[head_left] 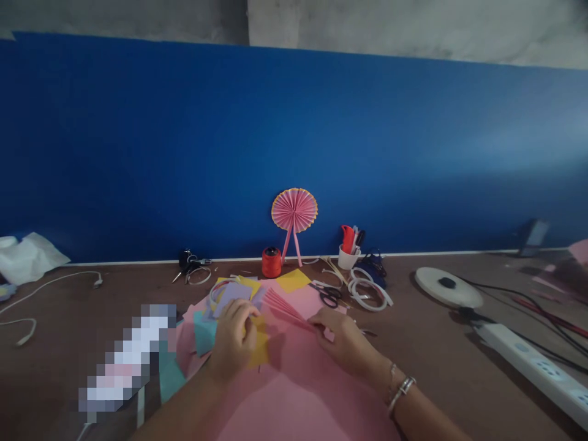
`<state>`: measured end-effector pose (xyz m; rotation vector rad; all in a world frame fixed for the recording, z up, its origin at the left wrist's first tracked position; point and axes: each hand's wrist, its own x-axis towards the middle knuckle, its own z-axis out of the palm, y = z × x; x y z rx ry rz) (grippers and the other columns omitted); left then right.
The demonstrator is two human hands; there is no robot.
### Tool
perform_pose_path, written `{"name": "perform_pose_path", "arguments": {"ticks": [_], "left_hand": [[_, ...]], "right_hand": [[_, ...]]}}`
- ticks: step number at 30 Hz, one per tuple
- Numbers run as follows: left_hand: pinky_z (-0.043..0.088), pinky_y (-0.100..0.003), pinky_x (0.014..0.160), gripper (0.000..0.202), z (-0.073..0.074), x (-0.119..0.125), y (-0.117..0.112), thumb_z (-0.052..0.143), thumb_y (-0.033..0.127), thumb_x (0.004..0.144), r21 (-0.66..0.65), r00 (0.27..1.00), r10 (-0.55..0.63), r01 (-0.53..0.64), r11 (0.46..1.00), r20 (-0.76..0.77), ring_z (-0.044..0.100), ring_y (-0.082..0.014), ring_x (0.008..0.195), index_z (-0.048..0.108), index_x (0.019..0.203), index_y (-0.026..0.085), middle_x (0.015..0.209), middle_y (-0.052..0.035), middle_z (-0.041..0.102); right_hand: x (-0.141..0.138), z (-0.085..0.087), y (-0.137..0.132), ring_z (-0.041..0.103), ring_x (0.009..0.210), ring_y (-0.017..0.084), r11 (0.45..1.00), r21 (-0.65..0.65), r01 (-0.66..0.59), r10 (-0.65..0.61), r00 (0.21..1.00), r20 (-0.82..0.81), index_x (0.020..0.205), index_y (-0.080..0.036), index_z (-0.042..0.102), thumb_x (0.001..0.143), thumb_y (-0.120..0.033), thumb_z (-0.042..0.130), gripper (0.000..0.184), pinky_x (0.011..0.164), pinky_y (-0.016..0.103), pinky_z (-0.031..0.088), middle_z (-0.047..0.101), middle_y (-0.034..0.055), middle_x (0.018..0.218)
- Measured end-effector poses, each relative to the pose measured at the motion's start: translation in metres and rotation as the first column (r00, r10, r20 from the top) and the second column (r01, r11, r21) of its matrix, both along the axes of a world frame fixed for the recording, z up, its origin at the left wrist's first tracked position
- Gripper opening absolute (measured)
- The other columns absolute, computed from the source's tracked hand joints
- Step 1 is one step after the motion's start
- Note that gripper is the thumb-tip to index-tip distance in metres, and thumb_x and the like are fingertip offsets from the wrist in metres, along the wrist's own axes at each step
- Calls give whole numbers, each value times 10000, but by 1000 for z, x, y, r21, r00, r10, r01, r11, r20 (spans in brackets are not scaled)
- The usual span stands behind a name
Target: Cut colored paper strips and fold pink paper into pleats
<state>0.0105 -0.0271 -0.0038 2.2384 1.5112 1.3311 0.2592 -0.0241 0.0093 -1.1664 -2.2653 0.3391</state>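
Observation:
My left hand (233, 340) is curled over a yellow folded paper (260, 346), gripping it on top of a large pink sheet (294, 392). My right hand (343, 340) pinches the near end of a pink pleated paper strip (287, 309) that fans out toward the upper left. Purple, yellow and teal paper pieces (229, 297) lie just beyond my left hand. A finished pink round paper fan (294, 211) stands against the blue wall.
Black scissors (327, 295), white rings (367, 288), a red thread spool (271, 262), a white pen cup (348, 254) and keys (190, 264) line the back. A white lamp base (448, 286) and power strip (533, 361) sit right; cables (41, 291) left.

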Motion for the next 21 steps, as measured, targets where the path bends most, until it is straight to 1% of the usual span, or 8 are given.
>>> {"name": "perform_pose_path", "arguments": {"ticks": [3, 5, 8, 11, 14, 16, 19, 21], "left_hand": [[430, -278, 661, 204, 4, 13, -6, 442, 220, 811, -222, 986, -142, 159, 962, 89, 558, -176, 698, 629, 739, 182, 708, -34, 622], [397, -241, 557, 277, 6, 24, -10, 459, 328, 839, -350, 970, -120, 189, 917, 210, 526, -147, 604, 612, 669, 171, 622, -9, 586], [360, -221, 515, 364, 5, 34, -14, 468, 398, 850, -390, 956, -29, 148, 909, 293, 473, -122, 551, 552, 582, 166, 549, 20, 513], [372, -222, 530, 339, 3, 32, -14, 470, 378, 852, -359, 962, 33, 69, 931, 272, 486, -124, 553, 566, 605, 167, 565, 21, 532], [418, -261, 644, 267, 2, 21, -11, 436, 298, 870, -185, 988, 66, -39, 982, 139, 548, -163, 678, 624, 729, 172, 696, -21, 603], [411, -314, 751, 241, 3, 14, -9, 420, 232, 873, 8, 995, 78, -77, 997, -59, 556, -197, 801, 655, 893, 184, 817, -57, 621], [379, -358, 779, 310, 2, 12, -8, 435, 168, 865, 124, 920, 39, 11, 992, -391, 532, -215, 846, 607, 1120, 213, 875, -66, 605], [372, -359, 758, 310, 0, 16, -10, 430, 146, 878, 90, 845, -23, 84, 992, -534, 513, -211, 829, 583, 1140, 212, 870, -56, 588]], "right_hand": [[-8, 1, -6, 580, 781, 156, 998, 50, -46, 53, 989, -135, 926, -183, 632, 825, -82, 465, 219, 709, 266, 459, 633, 51, 829], [-15, 0, -12, 578, 816, 164, 988, 108, -114, 125, 986, -108, 986, -189, 624, 855, -100, 461, 228, 722, 274, 475, 623, 67, 868], [-24, 1, -20, 565, 860, 177, 964, 172, -205, 201, 979, 35, 1076, -189, 597, 900, -145, 454, 231, 759, 300, 486, 614, 86, 929], [-27, 3, -25, 560, 879, 181, 936, 209, -282, 252, 955, 159, 1133, -184, 569, 916, -150, 434, 258, 785, 317, 486, 620, 88, 960], [-24, 5, -29, 569, 852, 183, 909, 295, -295, 242, 949, 204, 1126, -185, 571, 904, -123, 428, 272, 757, 325, 483, 635, 83, 938], [-21, 4, -33, 574, 889, 191, 878, 415, -239, 179, 968, 178, 1154, -211, 563, 884, -104, 439, 316, 787, 343, 470, 640, 83, 969], [-19, 3, -34, 526, 1070, 230, 827, 548, -124, 61, 989, 132, 1249, -250, 512, 859, -111, 477, 415, 921, 398, 397, 617, 91, 1109], [-21, 3, -31, 468, 1152, 254, 856, 510, -84, -2, 986, 166, 1252, -243, 508, 864, -146, 502, 400, 982, 430, 323, 591, 94, 1183]]}}
